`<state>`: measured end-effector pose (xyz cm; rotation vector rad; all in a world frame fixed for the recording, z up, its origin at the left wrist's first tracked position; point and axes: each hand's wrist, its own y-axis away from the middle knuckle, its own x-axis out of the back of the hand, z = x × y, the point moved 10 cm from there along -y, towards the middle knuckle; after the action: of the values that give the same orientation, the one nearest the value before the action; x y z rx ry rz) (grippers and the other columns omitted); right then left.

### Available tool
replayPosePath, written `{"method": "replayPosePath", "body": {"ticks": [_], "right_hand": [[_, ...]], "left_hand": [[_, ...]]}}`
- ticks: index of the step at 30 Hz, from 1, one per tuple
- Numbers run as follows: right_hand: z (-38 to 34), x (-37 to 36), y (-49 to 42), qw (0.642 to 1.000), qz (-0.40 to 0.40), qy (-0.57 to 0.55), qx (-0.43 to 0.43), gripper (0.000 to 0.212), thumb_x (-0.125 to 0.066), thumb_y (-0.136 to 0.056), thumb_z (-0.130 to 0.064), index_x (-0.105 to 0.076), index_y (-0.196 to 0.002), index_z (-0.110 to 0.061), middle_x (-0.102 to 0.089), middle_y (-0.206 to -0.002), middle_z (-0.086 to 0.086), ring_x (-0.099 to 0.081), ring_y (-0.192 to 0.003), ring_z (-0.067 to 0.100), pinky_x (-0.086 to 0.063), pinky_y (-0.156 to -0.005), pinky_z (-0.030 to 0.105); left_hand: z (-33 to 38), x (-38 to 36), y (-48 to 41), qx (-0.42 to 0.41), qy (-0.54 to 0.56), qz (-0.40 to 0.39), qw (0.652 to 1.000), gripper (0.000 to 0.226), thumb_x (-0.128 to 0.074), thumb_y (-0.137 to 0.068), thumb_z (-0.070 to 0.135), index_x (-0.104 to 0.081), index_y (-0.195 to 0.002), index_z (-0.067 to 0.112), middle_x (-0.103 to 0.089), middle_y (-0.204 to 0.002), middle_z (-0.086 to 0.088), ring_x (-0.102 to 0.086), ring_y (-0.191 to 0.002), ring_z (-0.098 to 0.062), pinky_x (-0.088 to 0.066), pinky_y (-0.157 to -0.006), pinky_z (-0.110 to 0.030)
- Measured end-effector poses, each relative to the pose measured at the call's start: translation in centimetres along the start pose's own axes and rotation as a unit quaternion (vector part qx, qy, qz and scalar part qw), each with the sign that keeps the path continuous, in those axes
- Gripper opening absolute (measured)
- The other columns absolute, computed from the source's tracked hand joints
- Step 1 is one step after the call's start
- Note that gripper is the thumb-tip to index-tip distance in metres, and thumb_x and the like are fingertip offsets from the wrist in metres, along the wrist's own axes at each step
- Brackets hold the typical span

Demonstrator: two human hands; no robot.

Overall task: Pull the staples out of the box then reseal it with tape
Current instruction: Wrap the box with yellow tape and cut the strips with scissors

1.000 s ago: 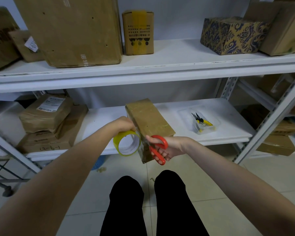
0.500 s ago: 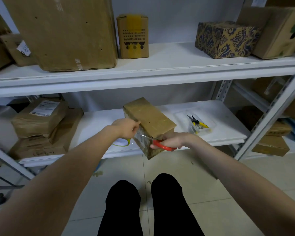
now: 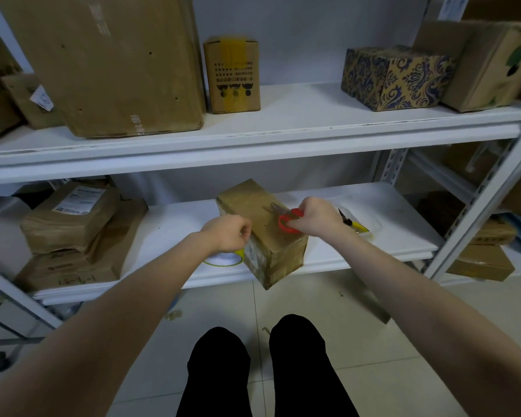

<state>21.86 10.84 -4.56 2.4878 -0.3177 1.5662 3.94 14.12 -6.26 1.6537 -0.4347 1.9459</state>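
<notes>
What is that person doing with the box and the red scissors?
A person is taping up a brown box that sticks out over the lower shelf. Their right hand holds the red scissors above the box's top. Their left hand is curled at the box's near corner, apparently pinching a clear tape strip. The yellow tape roll lies on the shelf below that hand.

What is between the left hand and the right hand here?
The brown box fills the gap. The left hand is at its left side, and the right hand, gripping red scissors, is over its top. This shows in the head view.
</notes>
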Motion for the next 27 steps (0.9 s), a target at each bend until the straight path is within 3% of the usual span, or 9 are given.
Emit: {"method": "replayPosePath", "body": {"ticks": [3, 6, 10, 14, 17, 20, 24, 27], "right_hand": [[-1.3, 0.3, -0.4, 0.998, 0.051, -0.004, 0.026, 0.04, -0.069, -0.074, -0.051, -0.063, -0.099, -0.02, -0.068, -0.097, 0.002, -0.063, -0.09, 0.023, -0.054, -0.07, 0.033], [-4.1, 1.3, 0.5, 0.988, 0.095, 0.0, 0.122, 0.045, -0.069, -0.073, -0.049, -0.064, -0.112, -0.028, -0.068, -0.11, -0.004, -0.061, -0.104, 0.021, -0.051, -0.078, 0.032], [-4.8, 4.0, 3.2, 0.962, 0.153, -0.084, 0.21, 0.044, -0.071, -0.067, -0.045, -0.065, -0.108, -0.031, -0.067, -0.108, -0.013, -0.063, -0.1, 0.011, -0.054, -0.079, 0.036], [-5.6, 8.1, 7.1, 0.899, 0.243, -0.157, 0.329, 0.044, -0.076, -0.064, -0.033, -0.069, -0.107, -0.028, -0.069, -0.106, -0.014, -0.064, -0.095, 0.008, -0.051, -0.082, 0.039], [-5.0, 13.2, 8.9, 0.863, 0.367, -0.193, 0.287, 0.042, -0.076, -0.067, -0.034, -0.07, -0.108, -0.025, -0.068, -0.097, -0.012, -0.063, -0.093, 0.013, -0.05, -0.083, 0.037], [-4.7, 17.6, 7.8, 0.877, 0.419, -0.168, 0.164, 0.043, -0.072, -0.072, -0.044, -0.07, -0.112, -0.028, -0.059, -0.09, -0.014, -0.054, -0.103, 0.021, -0.044, -0.087, 0.035], [-5.1, 19.0, 2.7, 0.935, 0.346, -0.073, 0.039, 0.053, -0.067, -0.076, -0.056, -0.068, -0.117, -0.023, -0.066, -0.11, 0.005, -0.045, -0.116, 0.024, -0.037, -0.092, 0.036], [-5.4, 18.2, -0.6, 0.956, 0.287, -0.068, -0.001, 0.047, -0.064, -0.079, -0.057, -0.072, -0.108, -0.02, -0.067, -0.107, 0.006, -0.048, -0.114, 0.026, -0.037, -0.089, 0.036]], "left_hand": [[-0.3, 0.2, 0.0, 0.001, 0.043, 0.018, 0.999, 0.016, -0.053, -0.084, 0.014, -0.057, -0.074, 0.026, -0.065, -0.089, 0.004, -0.057, -0.083, -0.018, -0.05, -0.075, -0.031], [-1.1, 0.7, -0.2, 0.014, 0.063, 0.027, 0.998, 0.016, -0.055, -0.083, 0.012, -0.06, -0.075, 0.025, -0.063, -0.085, 0.008, -0.056, -0.083, -0.015, -0.041, -0.072, -0.023], [-1.1, 1.1, -0.5, 0.032, 0.067, 0.033, 0.997, 0.013, -0.056, -0.085, 0.011, -0.068, -0.088, 0.015, -0.068, -0.094, -0.001, -0.058, -0.088, -0.02, -0.041, -0.074, -0.023], [-0.8, 2.4, -0.1, 0.052, 0.084, 0.061, 0.993, 0.014, -0.057, -0.085, 0.013, -0.068, -0.092, 0.006, -0.069, -0.096, -0.011, -0.06, -0.088, -0.027, -0.044, -0.074, -0.029], [-0.2, 3.7, 0.4, 0.057, 0.101, 0.078, 0.99, 0.01, -0.058, -0.083, 0.01, -0.068, -0.084, 0.01, -0.07, -0.093, -0.008, -0.058, -0.083, -0.02, -0.039, -0.071, -0.024], [0.2, 4.9, 0.9, 0.057, 0.106, 0.081, 0.989, 0.016, -0.056, -0.081, 0.009, -0.063, -0.074, 0.02, -0.067, -0.086, 0.001, -0.06, -0.086, -0.017, -0.041, -0.075, -0.022], [0.2, 6.1, 1.4, 0.057, 0.109, 0.088, 0.988, 0.017, -0.057, -0.081, 0.01, -0.06, -0.07, 0.023, -0.067, -0.085, 0.001, -0.063, -0.09, -0.021, -0.047, -0.08, -0.028], [-0.3, 6.4, 1.6, 0.058, 0.108, 0.096, 0.988, 0.013, -0.057, -0.082, 0.009, -0.061, -0.074, 0.019, -0.07, -0.093, -0.004, -0.062, -0.091, -0.02, -0.044, -0.077, -0.025]]}}
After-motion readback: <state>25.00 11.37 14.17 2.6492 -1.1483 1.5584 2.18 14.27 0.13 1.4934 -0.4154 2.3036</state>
